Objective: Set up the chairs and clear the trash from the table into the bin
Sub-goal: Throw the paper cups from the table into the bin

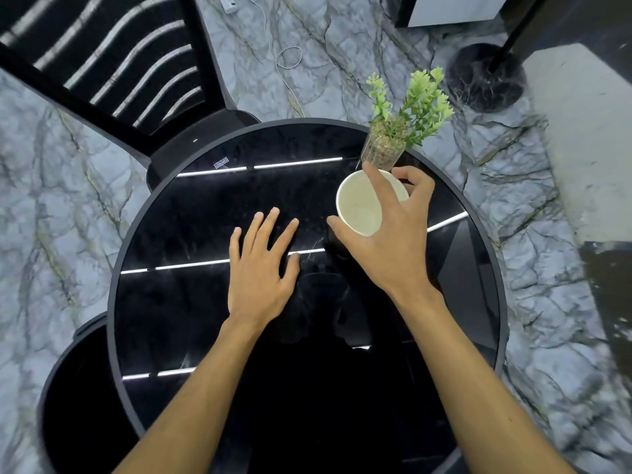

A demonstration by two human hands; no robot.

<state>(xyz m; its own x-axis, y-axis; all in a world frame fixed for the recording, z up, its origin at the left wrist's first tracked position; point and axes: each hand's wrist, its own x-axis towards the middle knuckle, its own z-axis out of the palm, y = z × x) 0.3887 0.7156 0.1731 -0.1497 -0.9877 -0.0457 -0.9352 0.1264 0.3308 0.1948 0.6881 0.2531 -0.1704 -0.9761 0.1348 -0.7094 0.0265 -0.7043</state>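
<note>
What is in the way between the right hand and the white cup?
Nothing visible: the right hand curls its fingers round the rim of the white cup. The potted plant stands close behind it.

An empty white paper cup (359, 210) stands upright toward the round black table's (205, 217) right side.

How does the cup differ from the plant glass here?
The cup is white, opaque and empty; the glass is clear and holds pebbles and green sprigs. The right hand grips the cup round its rim; no hand holds the glass. The cup is nearer the person, the glass by the far edge. Both are close together at the far right of the table.
</note>
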